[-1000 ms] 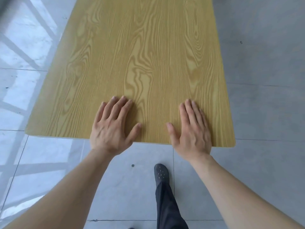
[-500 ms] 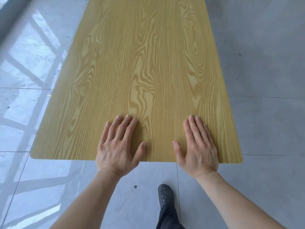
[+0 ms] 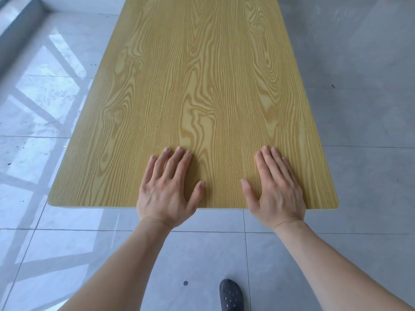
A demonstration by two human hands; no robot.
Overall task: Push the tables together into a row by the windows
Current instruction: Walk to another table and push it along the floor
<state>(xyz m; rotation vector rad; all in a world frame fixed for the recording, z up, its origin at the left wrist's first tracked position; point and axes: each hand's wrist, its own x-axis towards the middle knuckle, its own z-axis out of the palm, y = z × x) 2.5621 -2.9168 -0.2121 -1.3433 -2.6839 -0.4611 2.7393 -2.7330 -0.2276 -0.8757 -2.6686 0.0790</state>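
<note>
Wood-grain table [image 3: 197, 90], yellow-tan top with rounded near corners, filling the middle of the view and running away from the wearer toward the top edge; far end cut off by the frame. Near short edge lying crosswise just above the wrists. Tabletop bare apart from the two hands; legs hidden beneath the top.

Left hand [image 3: 167, 191] pressed palm-down on the near edge, left of centre, fingers [image 3: 175, 162] spread wide and flat, thumb angled out to the right; heel of the palm overhanging the edge. Right hand [image 3: 277, 191] likewise palm-down, right of centre, fingers held closer together and flat, thumb splayed to the left. Neither hand curled round anything. Hands well apart, bare forearms leading back to the lower corners.

Below the table edge, a dark perforated shoe [image 3: 231, 295] on the floor between the forearms, near a small dark spot [image 3: 185, 283].

Floor [image 3: 359, 122] of large grey tiles with thin joints, matt on the right. On the left, glossy tiles carrying bright reflections [image 3: 42, 90] crossed by darker bars. Grey ledge or sill [image 3: 20, 39] at the upper left corner.
</note>
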